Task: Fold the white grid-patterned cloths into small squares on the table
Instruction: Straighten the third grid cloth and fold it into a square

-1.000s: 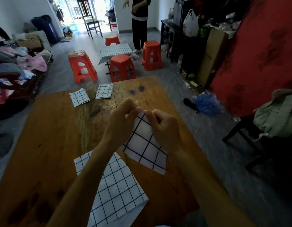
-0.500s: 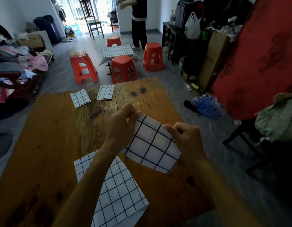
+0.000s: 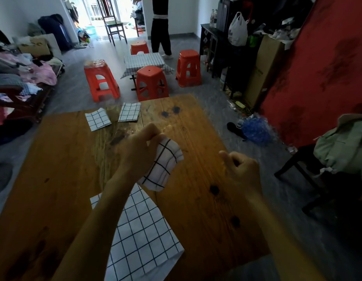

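A: Nearest you, an unfolded grid cloth (image 3: 141,236) lies flat on the wooden table (image 3: 60,159), untouched?

B: Yes. Your right hand (image 3: 242,171) has just let go; fingers curled, holding nothing.

A: And the left hand (image 3: 138,152)?

B: It alone pinches the half-folded cloth (image 3: 163,165), hanging above mid-table. Likely a transfer toward the two folded squares (image 3: 98,119) at the far edge
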Available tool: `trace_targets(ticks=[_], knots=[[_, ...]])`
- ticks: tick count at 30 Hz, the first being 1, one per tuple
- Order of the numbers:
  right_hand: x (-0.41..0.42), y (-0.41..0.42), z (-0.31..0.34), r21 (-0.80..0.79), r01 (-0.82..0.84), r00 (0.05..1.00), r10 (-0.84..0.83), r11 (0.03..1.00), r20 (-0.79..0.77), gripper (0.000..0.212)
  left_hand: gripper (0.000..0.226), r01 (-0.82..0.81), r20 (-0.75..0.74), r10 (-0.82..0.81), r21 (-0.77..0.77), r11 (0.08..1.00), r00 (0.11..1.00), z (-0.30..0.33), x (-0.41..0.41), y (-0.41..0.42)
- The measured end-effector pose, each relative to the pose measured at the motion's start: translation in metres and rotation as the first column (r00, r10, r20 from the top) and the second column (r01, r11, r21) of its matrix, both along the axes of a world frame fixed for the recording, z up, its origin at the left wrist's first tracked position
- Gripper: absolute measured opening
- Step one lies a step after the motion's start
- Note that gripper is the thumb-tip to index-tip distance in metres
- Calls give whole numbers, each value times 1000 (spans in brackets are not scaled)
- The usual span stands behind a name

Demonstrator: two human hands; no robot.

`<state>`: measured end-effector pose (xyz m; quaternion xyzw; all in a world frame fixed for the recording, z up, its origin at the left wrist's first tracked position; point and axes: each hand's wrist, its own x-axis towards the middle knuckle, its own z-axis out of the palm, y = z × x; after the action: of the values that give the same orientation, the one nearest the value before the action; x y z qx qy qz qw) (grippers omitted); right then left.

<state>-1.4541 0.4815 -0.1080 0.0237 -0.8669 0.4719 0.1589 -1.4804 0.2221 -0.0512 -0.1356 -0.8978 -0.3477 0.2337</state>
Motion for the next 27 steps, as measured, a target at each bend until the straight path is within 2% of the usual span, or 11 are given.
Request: trace_targets(ticks=[2,5,7,9,12,14,16,20,23,27], knots=[[-1,-27,18,-17,-137,990,137,990,14,22,11,85,24,-86,30,996,996,-4,1,12],[-5,-50,27,-33,-351,928,353,936,118,32,10,151,45,-154,67,986,987,-5,3,14],[-7,-58,21,-114,-384,905,398,916,152,24,9,148,34,-152,96,984,988,-2,6,10],[-4,-64,14,-231,-360,906,398,904,144,15,10,152,53,-161,143,978,986,-2,11,4],[5,-68,8,-406,-254,932,335,878,140,18,32,140,208,-220,342,929,953,-11,24,-10],[12,-69,9,-510,-164,941,288,844,175,19,40,85,321,-308,555,828,896,-21,37,-15],[18,-70,9,-546,-82,942,244,834,232,14,34,15,376,-382,696,718,844,-34,47,-13],[36,-68,2,-543,58,936,144,838,322,17,25,-54,412,-431,771,635,803,-62,64,0],[50,-64,-3,-515,148,930,57,844,362,19,16,-41,397,-443,780,624,804,-80,70,10],[68,-52,-2,-508,187,934,8,841,357,13,13,-48,396,-417,770,637,818,-87,72,30]])
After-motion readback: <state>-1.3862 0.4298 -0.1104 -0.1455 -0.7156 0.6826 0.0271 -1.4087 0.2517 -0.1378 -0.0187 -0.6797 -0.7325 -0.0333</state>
